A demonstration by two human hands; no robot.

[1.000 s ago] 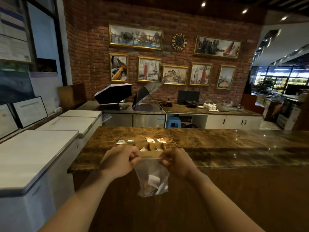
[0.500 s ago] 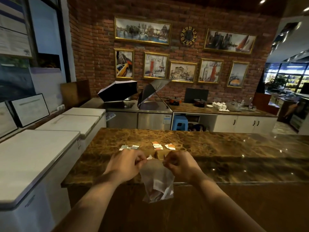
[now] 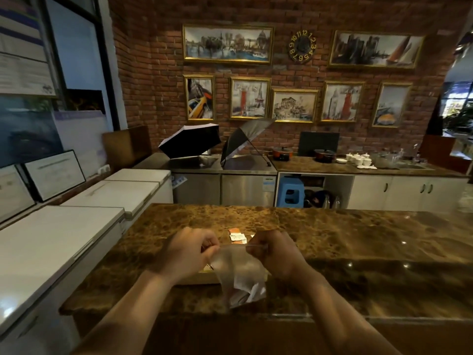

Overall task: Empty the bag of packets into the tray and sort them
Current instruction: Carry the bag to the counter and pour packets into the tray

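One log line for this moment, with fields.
left hand: grips bag top | right hand: grips bag top | packets: inside bag | tray: below bag

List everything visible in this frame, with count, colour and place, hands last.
plastic bag: one, clear, packets inside, held over the counter's near edge
loose packets: a few, white and orange, on the counter beyond the hands
tray: one, tan, mostly hidden under the hands
counter: one, brown marble, foreground
chest freezers: white, left
umbrellas: two, black, open, on the steel back counter
stool: one, blue, under the back counter
paintings: seven, gold-framed, brick wall
clock: one, dark, brick wall
left hand: pinches the bag's top left
right hand: pinches the bag's top right
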